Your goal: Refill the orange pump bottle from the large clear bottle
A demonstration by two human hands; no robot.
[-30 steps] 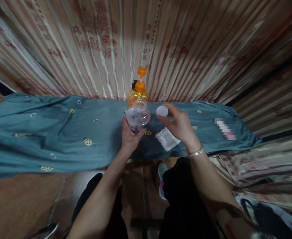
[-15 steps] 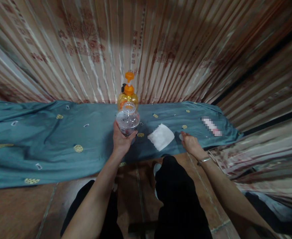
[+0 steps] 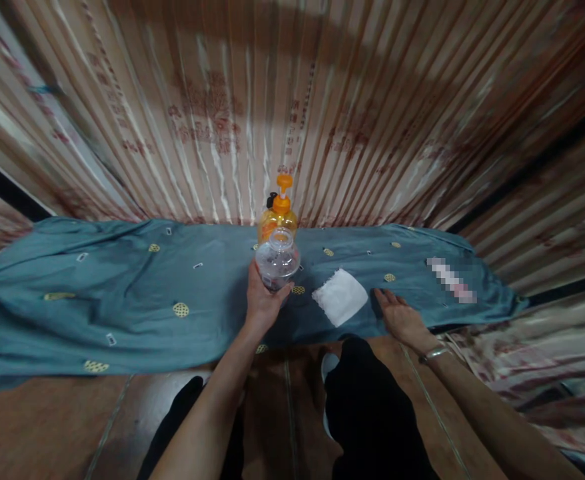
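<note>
My left hand (image 3: 264, 303) is wrapped round a clear plastic cup (image 3: 278, 261) with a domed lid that has an opening on top. The cup is upright, and what it holds cannot be made out. To its right lies a white tissue or cloth (image 3: 341, 298) with one ragged edge, flat on the teal patterned cloth (image 3: 217, 267). Just right of that, my right hand (image 3: 402, 320) rests palm down with its fingers stretched out. Whether anything lies under that palm is hidden.
Directly behind the cup stands a yellow bottle with an orange pump (image 3: 282, 205), a small black item (image 3: 271, 200) beside it. A blurred-out strip (image 3: 451, 280) lies at the right. Pleated patterned curtains (image 3: 212, 133) hang behind and at the sides.
My right hand has flattened onto the cloth; the small pale round thing at its fingertips is out of sight. The left hand still holds the cup. The whole view has shifted slightly.
</note>
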